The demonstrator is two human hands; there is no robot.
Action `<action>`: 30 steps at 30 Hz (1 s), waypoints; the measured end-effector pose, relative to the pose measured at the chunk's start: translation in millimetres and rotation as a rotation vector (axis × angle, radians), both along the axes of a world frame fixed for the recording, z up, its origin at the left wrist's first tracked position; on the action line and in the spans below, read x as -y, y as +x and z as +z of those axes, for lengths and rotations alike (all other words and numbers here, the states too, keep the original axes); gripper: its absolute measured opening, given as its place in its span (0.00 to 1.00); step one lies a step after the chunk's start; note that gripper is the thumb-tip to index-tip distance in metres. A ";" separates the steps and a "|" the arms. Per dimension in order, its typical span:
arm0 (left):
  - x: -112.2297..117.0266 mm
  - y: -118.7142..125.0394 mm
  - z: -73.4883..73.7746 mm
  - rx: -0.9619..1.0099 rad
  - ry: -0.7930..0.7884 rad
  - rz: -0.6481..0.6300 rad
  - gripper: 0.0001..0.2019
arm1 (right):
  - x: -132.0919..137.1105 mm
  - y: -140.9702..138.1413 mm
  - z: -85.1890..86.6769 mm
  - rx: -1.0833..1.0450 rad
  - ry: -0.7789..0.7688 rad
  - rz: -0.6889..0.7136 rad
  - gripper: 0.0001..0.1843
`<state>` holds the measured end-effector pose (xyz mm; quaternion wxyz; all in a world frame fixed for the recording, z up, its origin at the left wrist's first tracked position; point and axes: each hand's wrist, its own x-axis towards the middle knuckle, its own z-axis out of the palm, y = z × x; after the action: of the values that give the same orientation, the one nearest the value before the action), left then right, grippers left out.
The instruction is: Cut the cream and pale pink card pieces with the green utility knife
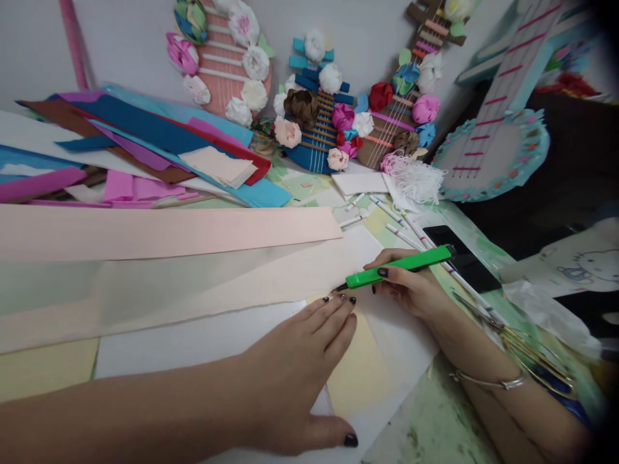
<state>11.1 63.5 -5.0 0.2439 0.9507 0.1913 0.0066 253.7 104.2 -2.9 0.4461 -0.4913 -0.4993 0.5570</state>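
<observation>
My left hand lies flat, fingers stretched out and thumb apart, over pale yellow paper and white sheets. Its fingertips press at the right part of a long pale translucent strip. My right hand is closed around a green pen-shaped tool with a narrow dark tip. That tip points down-left and meets the paper just above my left fingertips. Whether it is a blade or a nib, I cannot tell. A flat pink paper strip runs along behind the pale one.
Folded coloured papers are piled at the back left. Decorated paper instruments lean on the wall. White sticks, a black phone and gold-handled scissors lie to the right, near my right forearm.
</observation>
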 end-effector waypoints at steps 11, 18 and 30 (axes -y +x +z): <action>-1.2 0.2 0.3 0.023 -0.007 0.009 0.47 | -2.3 4.0 -0.9 -0.026 -0.007 -0.014 0.10; -0.2 -0.4 -1.6 0.052 -0.008 0.014 0.47 | -2.7 3.3 -2.5 -0.043 0.017 -0.030 0.09; -0.7 -0.4 0.1 0.015 -0.010 0.012 0.47 | -0.6 2.0 -0.6 -0.024 -0.019 -0.038 0.09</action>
<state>10.7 64.2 -4.9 0.2499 0.9482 0.1954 0.0142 255.7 104.8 -3.4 0.4581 -0.4980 -0.4793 0.5590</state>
